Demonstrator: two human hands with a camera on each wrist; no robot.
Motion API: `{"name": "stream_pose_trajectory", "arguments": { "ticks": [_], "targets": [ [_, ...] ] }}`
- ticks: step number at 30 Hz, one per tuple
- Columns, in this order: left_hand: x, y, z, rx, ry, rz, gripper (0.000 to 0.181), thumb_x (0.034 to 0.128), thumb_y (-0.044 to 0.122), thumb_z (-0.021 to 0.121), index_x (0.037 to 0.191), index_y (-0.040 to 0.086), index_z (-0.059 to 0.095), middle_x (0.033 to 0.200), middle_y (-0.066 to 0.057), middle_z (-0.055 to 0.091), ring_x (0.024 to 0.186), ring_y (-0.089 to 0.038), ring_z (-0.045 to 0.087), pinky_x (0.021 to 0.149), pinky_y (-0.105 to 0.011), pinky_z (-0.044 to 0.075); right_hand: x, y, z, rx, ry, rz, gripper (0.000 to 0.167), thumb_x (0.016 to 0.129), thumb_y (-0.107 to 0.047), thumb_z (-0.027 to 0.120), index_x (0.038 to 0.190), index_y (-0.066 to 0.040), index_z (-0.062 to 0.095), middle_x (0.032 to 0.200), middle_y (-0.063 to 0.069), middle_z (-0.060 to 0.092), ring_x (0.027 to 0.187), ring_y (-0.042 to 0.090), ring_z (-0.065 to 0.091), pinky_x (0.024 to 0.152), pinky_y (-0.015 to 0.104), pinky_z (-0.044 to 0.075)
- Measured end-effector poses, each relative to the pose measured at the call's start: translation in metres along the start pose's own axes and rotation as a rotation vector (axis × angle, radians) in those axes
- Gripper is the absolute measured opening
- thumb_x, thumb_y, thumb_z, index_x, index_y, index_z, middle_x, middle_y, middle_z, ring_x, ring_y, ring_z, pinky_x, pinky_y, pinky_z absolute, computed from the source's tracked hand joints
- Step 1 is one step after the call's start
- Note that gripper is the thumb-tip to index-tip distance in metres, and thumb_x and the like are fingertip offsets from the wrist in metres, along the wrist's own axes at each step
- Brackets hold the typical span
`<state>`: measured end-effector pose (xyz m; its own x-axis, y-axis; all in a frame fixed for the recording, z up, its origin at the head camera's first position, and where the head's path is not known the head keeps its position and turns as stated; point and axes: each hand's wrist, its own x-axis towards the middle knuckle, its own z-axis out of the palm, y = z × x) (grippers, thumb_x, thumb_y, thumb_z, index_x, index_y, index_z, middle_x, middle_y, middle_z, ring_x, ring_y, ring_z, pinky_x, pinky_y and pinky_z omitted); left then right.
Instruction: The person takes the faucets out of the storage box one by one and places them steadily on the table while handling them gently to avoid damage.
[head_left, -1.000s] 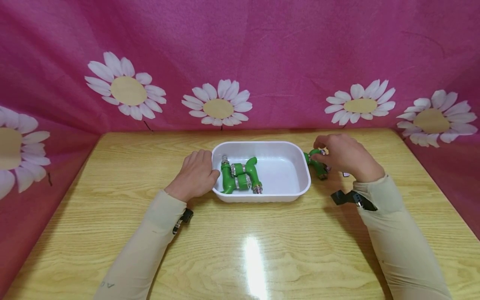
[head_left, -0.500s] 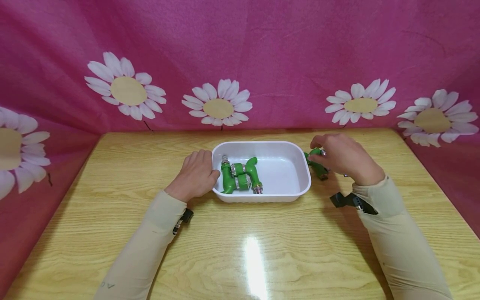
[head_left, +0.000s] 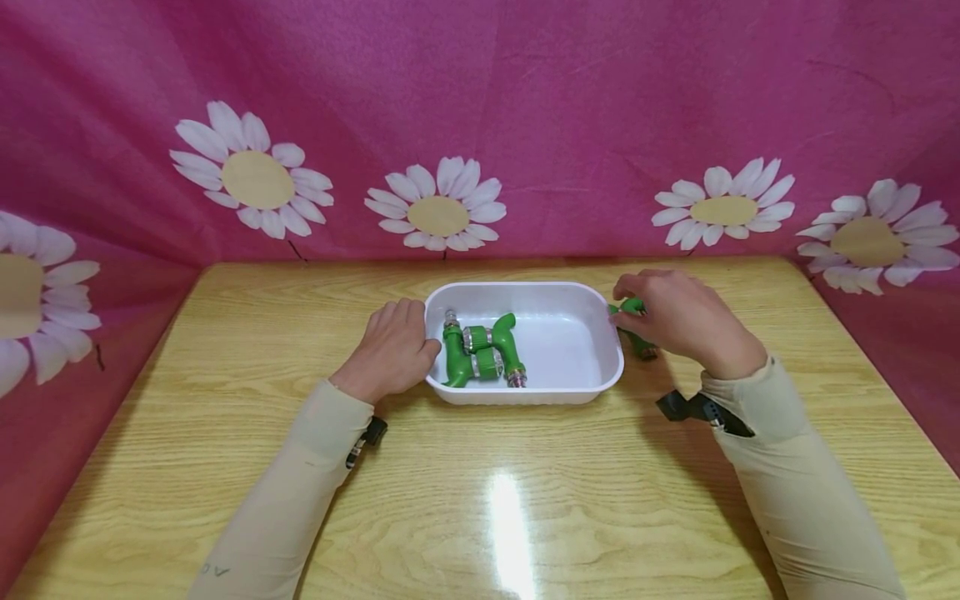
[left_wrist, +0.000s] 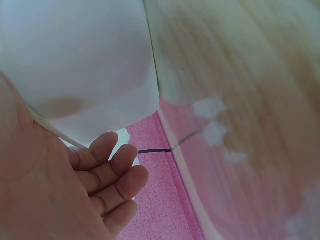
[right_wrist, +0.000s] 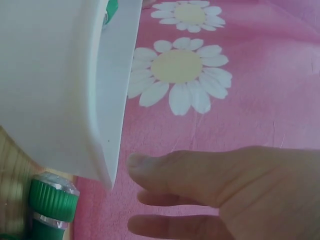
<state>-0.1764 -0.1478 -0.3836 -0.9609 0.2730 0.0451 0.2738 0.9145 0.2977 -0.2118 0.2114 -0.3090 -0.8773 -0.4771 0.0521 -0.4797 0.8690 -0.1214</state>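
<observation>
A white plastic tray (head_left: 558,396) stands on the table, with a green tap (head_left: 456,354) and another green tap (head_left: 504,337) lying in its left half. At its left end, my left hand (head_left: 390,350) holds the rim, thumb over the edge; in the left wrist view its curled fingers (left_wrist: 127,182) lie outside the wall. My right hand (head_left: 686,321) hovers by the right end, above green taps (head_left: 641,346) that it partly hides. In the right wrist view, a thumb (right_wrist: 150,167) and straight fingers stand slightly apart from the rim, holding nothing.
The wooden table (head_left: 420,492) reaches back to a pink cloth (head_left: 570,125) printed with white flowers, which also hangs at both sides. Beside the tray's right end, a ribbed green tap knob (right_wrist: 54,197) shows low in the right wrist view.
My right hand has shifted slightly left, away from the taps on the table and closer to the tray's right rim. My left hand and the tray look almost still.
</observation>
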Motion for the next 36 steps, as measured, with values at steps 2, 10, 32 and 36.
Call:
{"name": "stream_pose_trajectory", "arguments": {
  "ticks": [2,10,32,36],
  "targets": [
    [0.0,0.0,0.0,0.001,-0.001,0.001,0.044,0.0961,0.025,0.047,0.124,-0.009,0.048,0.107,-0.017,0.052,0.099,-0.03,0.044,0.091,-0.043,0.038,-0.001,-0.002,0.0,-0.003,0.016,-0.024,0.03,0.089,-0.024,0.08,0.112,-0.006,0.073,0.103,0.013,0.077,0.079,0.024,0.066,0.073,0.048,0.055],
    [0.0,0.0,-0.001,-0.001,-0.003,0.001,0.044,0.0964,0.025,0.047,0.124,-0.009,0.048,0.107,-0.016,0.051,0.1,-0.03,0.044,0.091,-0.043,0.038,-0.002,-0.01,0.003,-0.011,0.022,-0.057,0.031,0.088,-0.024,0.081,0.113,-0.007,0.075,0.107,0.015,0.075,0.085,0.028,0.068,0.076,0.05,0.056],
    [0.0,0.0,0.0,0.0,-0.013,-0.007,0.046,0.097,0.026,0.047,0.126,-0.009,0.047,0.109,-0.017,0.052,0.101,-0.03,0.044,0.092,-0.043,0.038,-0.003,-0.024,0.008,-0.01,0.006,-0.076,0.031,0.089,-0.024,0.079,0.115,-0.01,0.073,0.105,0.01,0.073,0.077,0.023,0.063,0.068,0.044,0.052],
    [0.0,0.001,-0.001,-0.004,-0.016,-0.01,0.046,0.0969,0.026,0.047,0.127,-0.009,0.047,0.11,-0.017,0.052,0.102,-0.031,0.044,0.093,-0.043,0.038,-0.001,-0.026,0.011,-0.015,0.001,-0.083,0.033,0.089,-0.024,0.08,0.117,-0.009,0.073,0.107,0.011,0.074,0.077,0.024,0.065,0.069,0.047,0.053]
  ]
}}
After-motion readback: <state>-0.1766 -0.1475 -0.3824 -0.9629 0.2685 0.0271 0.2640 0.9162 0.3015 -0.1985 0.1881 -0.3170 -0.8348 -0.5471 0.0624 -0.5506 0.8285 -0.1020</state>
